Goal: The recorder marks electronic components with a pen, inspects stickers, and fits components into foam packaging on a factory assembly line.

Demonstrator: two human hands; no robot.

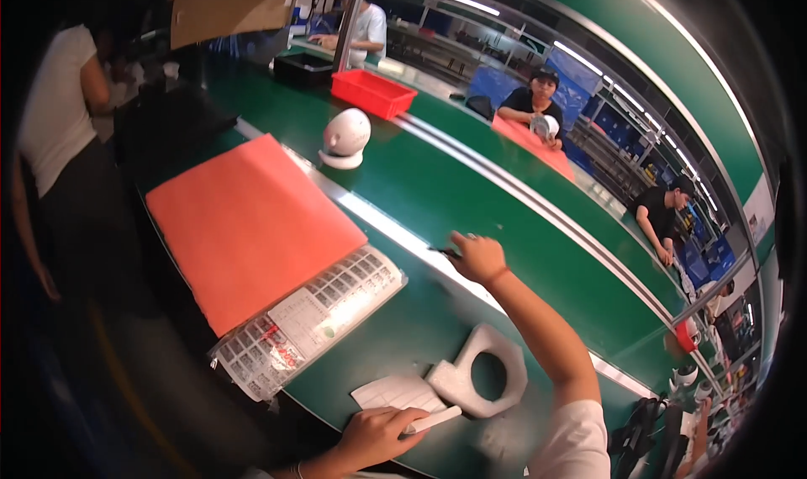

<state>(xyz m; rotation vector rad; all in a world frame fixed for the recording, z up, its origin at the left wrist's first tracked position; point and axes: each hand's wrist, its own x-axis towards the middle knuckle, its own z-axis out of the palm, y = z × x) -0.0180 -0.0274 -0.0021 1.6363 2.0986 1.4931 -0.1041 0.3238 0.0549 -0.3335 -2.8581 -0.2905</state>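
Pinching white bar [437, 419], left fingers [408, 416], gripping dark object [445, 252], right fingers [465, 243]

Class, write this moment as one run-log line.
left hand: holds white bar | right hand: holds small dark object | white ring-shaped piece: on green tabletop
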